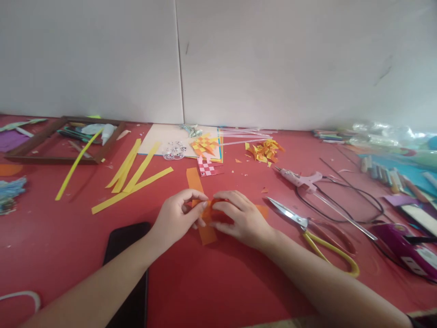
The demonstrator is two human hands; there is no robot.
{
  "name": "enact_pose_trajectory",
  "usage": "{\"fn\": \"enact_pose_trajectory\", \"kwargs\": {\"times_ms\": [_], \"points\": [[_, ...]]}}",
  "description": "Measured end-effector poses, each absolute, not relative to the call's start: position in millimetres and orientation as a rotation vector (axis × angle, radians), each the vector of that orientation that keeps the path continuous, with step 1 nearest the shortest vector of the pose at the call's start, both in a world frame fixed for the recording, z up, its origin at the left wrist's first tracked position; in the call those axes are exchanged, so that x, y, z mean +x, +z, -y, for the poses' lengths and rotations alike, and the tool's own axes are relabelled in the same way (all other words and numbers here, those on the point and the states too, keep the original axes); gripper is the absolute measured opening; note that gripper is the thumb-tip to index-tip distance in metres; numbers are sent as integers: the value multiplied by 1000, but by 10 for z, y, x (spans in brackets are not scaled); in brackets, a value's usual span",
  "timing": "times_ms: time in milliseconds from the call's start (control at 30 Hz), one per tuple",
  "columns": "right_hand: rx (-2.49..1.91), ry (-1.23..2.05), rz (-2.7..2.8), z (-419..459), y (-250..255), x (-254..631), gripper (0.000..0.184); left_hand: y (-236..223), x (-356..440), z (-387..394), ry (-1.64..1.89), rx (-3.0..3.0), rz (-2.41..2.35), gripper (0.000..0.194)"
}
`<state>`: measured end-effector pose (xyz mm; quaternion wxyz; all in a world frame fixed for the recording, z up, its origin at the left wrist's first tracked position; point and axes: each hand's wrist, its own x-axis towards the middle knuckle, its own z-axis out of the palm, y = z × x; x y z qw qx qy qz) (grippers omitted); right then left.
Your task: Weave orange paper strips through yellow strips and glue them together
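Orange paper strips [206,234] cross each other on the red table in front of me, one running away from me and another sticking out to the right. My left hand [177,214] pinches the strips near the crossing, thumb against the forefinger. From the other side my right hand [242,218] curls its fingers over the same orange paper; its fingertips partly hide the crossing. Just beyond lies a small pink-and-white woven paper fish [206,166], and behind it an orange-and-yellow woven piece [205,145].
Yellow paper strips [133,187] lie to the left, near a brown wooden frame [37,159]. A black phone [126,241] rests under my left forearm. On the right are scissors [314,232], a pink glue gun [302,180] with its cord, and a heap of paper scraps [265,150].
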<state>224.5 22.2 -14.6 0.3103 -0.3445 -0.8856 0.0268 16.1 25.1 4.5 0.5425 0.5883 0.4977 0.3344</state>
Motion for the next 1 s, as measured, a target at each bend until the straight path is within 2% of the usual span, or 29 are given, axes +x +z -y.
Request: {"fn": "enact_pose_trajectory", "kwargs": {"times_ms": [133, 333, 500, 700, 1000], "points": [[-847, 127, 2312, -228, -158, 2237, 9, 32, 171, -256, 779, 1368, -1113, 27], [-818, 178, 2277, -227, -150, 2218, 7, 37, 179, -272, 766, 1295, -1136, 38], [-882, 134, 2298, -192, -134, 2194, 5, 31, 166, -267, 805, 1420, -1218, 30], [-948, 185, 2303, -178, -121, 2188, 19, 53, 169, -231, 835, 1582, -1247, 20], [-923, 251, 2329, -170, -158, 2202, 5, 34, 192, -219, 815, 1642, -1206, 17]]}}
